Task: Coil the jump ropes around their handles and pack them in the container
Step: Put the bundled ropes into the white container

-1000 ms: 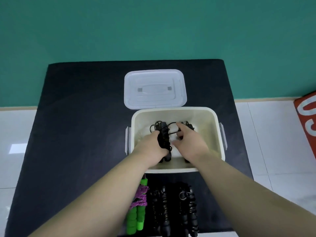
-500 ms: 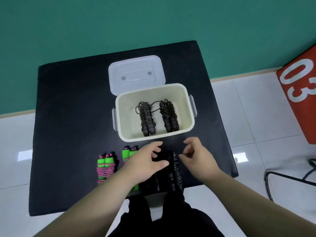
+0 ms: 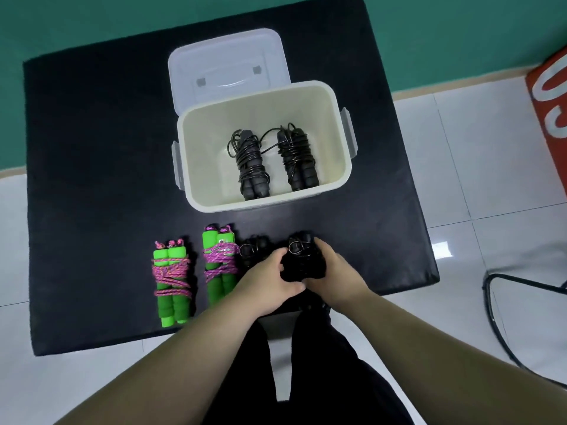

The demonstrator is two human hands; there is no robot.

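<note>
The cream container (image 3: 334, 96) stands open on the black mat (image 3: 92, 148); two coiled black jump ropes (image 3: 251, 164) (image 3: 296, 159) lie side by side on its bottom. In front of it, near the mat's front edge, both my hands grip one coiled black rope bundle (image 3: 302, 260): my left hand (image 3: 270, 282) from the left, my right hand (image 3: 336, 273) from the right. Another black bundle (image 3: 253, 250) lies just left of it, partly hidden by my left hand. Two green-handled ropes wound in pink cord (image 3: 171, 280) (image 3: 221, 262) lie further left.
The container's translucent lid (image 3: 227, 65) lies flat behind it. White floor tiles surround the mat. A red box (image 3: 549, 90) sits at the right edge, and a black metal chair leg (image 3: 503, 302) curves at the lower right. My dark-trousered legs fill the bottom centre.
Both hands left the container, where they set down two black rope bundles, drew back to the mat's front edge and closed on another black bundle. The camera tilted downward.
</note>
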